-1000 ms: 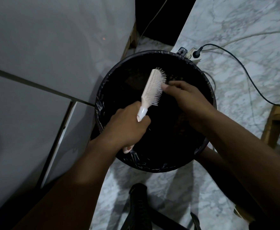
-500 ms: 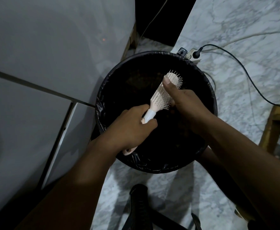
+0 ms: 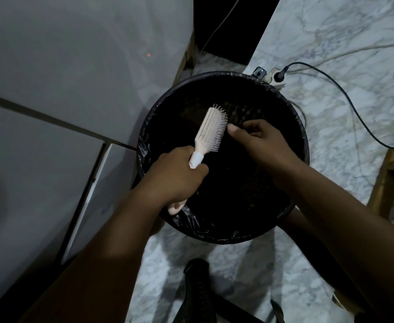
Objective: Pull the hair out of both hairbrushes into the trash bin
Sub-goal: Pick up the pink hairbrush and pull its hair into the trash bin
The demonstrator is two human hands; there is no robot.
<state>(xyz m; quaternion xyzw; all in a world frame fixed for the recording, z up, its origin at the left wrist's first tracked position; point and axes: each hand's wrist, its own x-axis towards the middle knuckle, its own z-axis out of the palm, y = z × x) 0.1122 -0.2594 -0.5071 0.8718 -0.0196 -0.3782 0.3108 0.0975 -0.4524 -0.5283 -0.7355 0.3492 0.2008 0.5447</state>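
The pale pink hairbrush (image 3: 211, 129) is held over the open mouth of the trash bin (image 3: 224, 236), with its head tilted up and away from the person and its bristles turned to the right. Its handle is gripped by the left hand (image 3: 175, 180), whose fingers are clenched around it; the end of the handle can be seen below the hand, over the near rim of the bin. The right hand (image 3: 261, 143) is placed just beside the bristles, also over the bin. Its thumb is pointed toward the brush, very near the bristle tips, and the other fingers are curled in. Whether some hair is pinched between these fingers cannot be told, because the bin inside is too dark. No hair can be clearly seen on the bristles.

The bin is round and is lined with a black plastic bag (image 3: 189, 220). It stands on a marble floor (image 3: 345, 66), close to a grey wall (image 3: 63, 66) on the left. Behind the bin, a power strip (image 3: 273, 76) with a black cable (image 3: 345, 96) is lying on the floor. A wooden leg (image 3: 385, 180) is seen at the right edge.
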